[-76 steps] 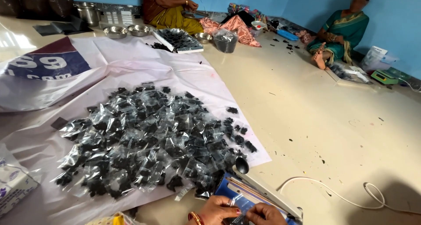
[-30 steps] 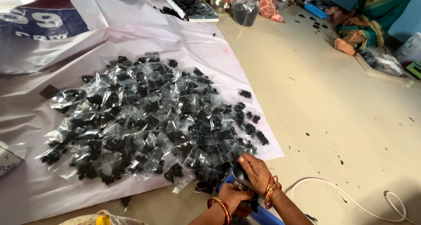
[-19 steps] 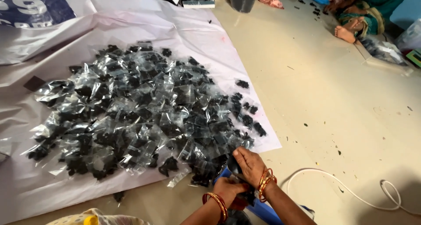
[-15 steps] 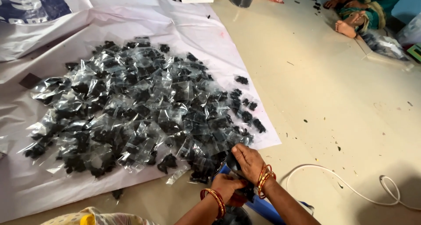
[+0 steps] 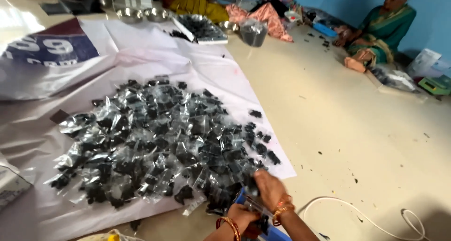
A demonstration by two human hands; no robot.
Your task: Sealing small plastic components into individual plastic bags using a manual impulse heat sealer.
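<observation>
The view has lifted since half a second ago, so the far end of the floor is back in sight: a seated person in green (image 5: 383,31) at the right, and the steel bowls (image 5: 143,14) and tray of dark bits (image 5: 201,28) at the top, which had slid out of frame. The pile of packets (image 5: 159,142) now sits lower in the picture. The right hand (image 5: 268,189) has shifted from the blue object (image 5: 275,231) to the pile's near edge and closes on a packet (image 5: 252,188), while the left hand (image 5: 242,218), which lay against it, now sits lower and just apart from it
</observation>
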